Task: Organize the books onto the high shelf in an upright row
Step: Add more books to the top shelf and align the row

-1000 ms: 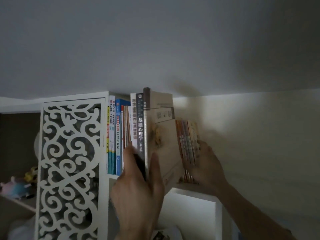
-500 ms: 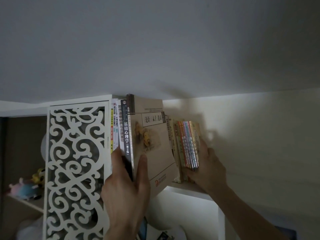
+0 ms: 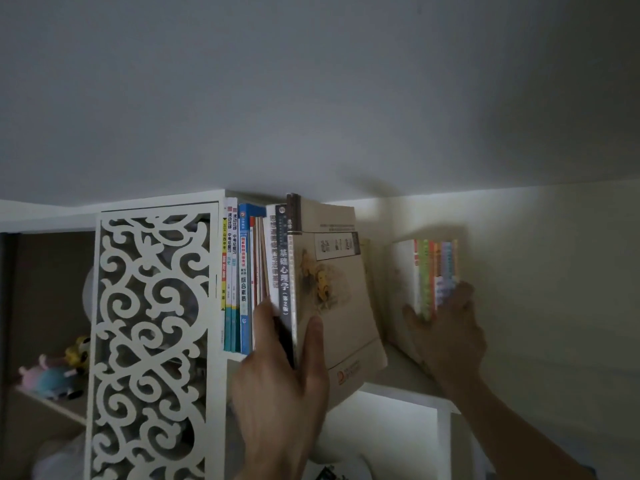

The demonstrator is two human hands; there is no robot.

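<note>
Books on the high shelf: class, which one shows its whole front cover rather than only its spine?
The large beige book gripped by the left hand. Its cover, with a painted figure, faces outward and leans right; the other books show only spines.

**Two hands on the high shelf**

The left hand (image 3: 282, 368) grips a dark-spined book (image 3: 284, 271) and a beige book (image 3: 332, 292) together, thumb on the beige cover. Left of it, more books (image 3: 239, 278) stand upright beside a fretwork panel (image 3: 152, 341). The right hand (image 3: 446, 334) holds a stack of thin books (image 3: 437, 271) upright, apart from the beige book, on the shelf (image 3: 398, 379).
</note>
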